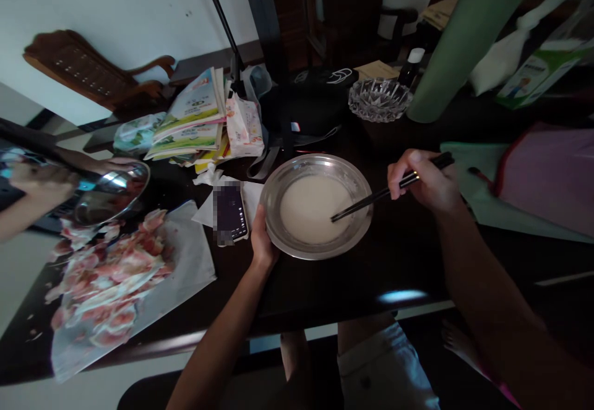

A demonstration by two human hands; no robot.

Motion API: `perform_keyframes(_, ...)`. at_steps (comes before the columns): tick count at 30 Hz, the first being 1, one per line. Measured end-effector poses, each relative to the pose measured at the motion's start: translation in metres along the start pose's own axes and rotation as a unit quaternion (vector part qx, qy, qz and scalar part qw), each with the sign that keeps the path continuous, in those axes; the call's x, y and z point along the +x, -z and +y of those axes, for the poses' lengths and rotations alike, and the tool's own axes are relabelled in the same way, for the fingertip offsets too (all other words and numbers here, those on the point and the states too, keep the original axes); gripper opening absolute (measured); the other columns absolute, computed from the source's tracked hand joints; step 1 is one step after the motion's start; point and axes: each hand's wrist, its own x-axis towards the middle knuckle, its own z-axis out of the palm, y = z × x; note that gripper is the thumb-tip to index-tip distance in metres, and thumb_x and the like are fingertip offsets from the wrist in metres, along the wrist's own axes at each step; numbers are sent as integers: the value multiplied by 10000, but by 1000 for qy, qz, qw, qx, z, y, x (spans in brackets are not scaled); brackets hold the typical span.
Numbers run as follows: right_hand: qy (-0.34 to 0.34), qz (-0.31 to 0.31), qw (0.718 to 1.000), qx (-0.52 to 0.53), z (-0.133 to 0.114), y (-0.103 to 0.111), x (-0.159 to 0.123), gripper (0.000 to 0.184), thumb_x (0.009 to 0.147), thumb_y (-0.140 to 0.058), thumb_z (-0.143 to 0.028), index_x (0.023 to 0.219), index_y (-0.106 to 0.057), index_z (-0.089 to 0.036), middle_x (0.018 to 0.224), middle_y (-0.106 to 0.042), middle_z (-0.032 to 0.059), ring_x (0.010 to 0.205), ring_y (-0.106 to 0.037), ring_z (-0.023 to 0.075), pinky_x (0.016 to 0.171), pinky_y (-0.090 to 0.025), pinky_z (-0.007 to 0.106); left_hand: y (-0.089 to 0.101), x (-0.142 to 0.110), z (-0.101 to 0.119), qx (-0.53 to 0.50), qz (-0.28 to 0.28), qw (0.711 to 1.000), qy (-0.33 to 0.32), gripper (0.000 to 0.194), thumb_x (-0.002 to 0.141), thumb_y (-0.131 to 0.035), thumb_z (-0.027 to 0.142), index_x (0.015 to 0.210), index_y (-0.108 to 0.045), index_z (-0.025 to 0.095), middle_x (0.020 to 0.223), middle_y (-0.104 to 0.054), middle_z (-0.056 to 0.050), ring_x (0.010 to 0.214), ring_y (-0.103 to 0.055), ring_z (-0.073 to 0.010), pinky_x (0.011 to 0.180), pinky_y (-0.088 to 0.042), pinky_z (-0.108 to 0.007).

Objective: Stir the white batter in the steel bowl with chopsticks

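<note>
A round metal bowl (357, 184) sits on the dark table (325, 286), filled with a pale, smooth batter (309, 207). My left hand (262, 240) grips the bowl's near-left rim, fingers curled under it. My right hand (424, 181) is closed on a pair of dark chopsticks (385, 192), whose tips dip into the batter at the bowl's right side.
A phone (231, 213) lies on white paper left of the bowl. Sliced raw meat (111, 274) is spread on plastic at the left. Another person's hand (39, 181) holds a second metal bowl (114, 193). Books (190, 119), a glass ashtray (378, 99) and a green roll (464, 39) stand behind.
</note>
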Motion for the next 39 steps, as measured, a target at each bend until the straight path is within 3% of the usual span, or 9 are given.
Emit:
perform_keyframes(3,-13,-56,998,6,1,-8,-2,444,972,-601,-542,712,-743,-212,525,-662,19,462,-548,127,430,-392,275,1,0,0,0,1,1000,2,338,860,-688,501,948,-772,186,1015,-819,-75,1260,-674,-322,1096,-544,-417)
perform_keyframes(9,-17,-127,989,-73,5,-21,-3,421,988,-580,-538,834,-787,-205,810,-768,64,685,-656,148,563,-495,270,0,-1,1,0,-2,1000,6,321,871,-684,488,962,-773,193,1042,-817,-66,1237,-688,-313,1080,-556,-403)
perform_keyframes(13,-2,-75,991,-114,4,-18,-2,398,987,-586,-527,827,-797,-230,834,-762,56,711,-658,152,573,-496,271,-3,-2,2,-5,10,1000,-7,290,888,-674,447,988,-774,194,1064,-816,-48,1223,-695,-301,1083,-552,-394)
perform_keyframes(17,18,19,996,-89,-1,-8,-1,441,970,-600,-545,691,-743,-234,643,-702,34,572,-593,150,509,-449,294,-3,-2,2,-8,4,1000,6,299,907,-649,452,963,-776,187,1066,-815,-61,1225,-691,-309,1090,-545,-407)
perform_keyframes(20,12,34,999,-39,-3,-1,-1,441,939,-634,-567,663,-728,-236,511,-631,20,468,-531,151,440,-379,305,-2,-2,2,-7,-16,1000,4,334,874,-681,496,969,-775,190,1089,-810,-71,1237,-684,-319,1082,-551,-414)
perform_keyframes(25,-19,-43,999,2,-2,-6,-4,441,952,-623,-549,692,-740,-213,506,-645,27,456,-538,148,420,-375,290,-1,-1,1,-1,-14,1000,-8,341,845,-716,505,973,-775,195,1081,-811,-66,1230,-689,-315,1076,-552,-406)
perform_keyframes(31,-18,-122,989,-82,1,-21,-4,432,969,-595,-560,827,-790,-202,806,-772,69,675,-657,160,565,-493,283,2,2,-2,15,-4,999,-29,384,826,-733,527,1012,-768,193,1126,-803,-69,1252,-679,-303,1090,-541,-391)
perform_keyframes(35,0,-65,991,-117,1,-16,-3,424,984,-582,-545,801,-789,-224,800,-758,58,686,-652,160,561,-481,288,1,1,-2,17,-11,999,-25,389,827,-723,538,1006,-769,196,1097,-807,-70,1252,-679,-314,1102,-536,-409)
perform_keyframes(39,16,18,997,-74,-1,-4,-3,426,973,-603,-545,693,-739,-253,599,-677,22,537,-578,150,492,-435,312,-2,-2,1,9,-17,1000,-11,364,836,-716,525,984,-771,197,1120,-804,-72,1259,-673,-329,1092,-546,-421)
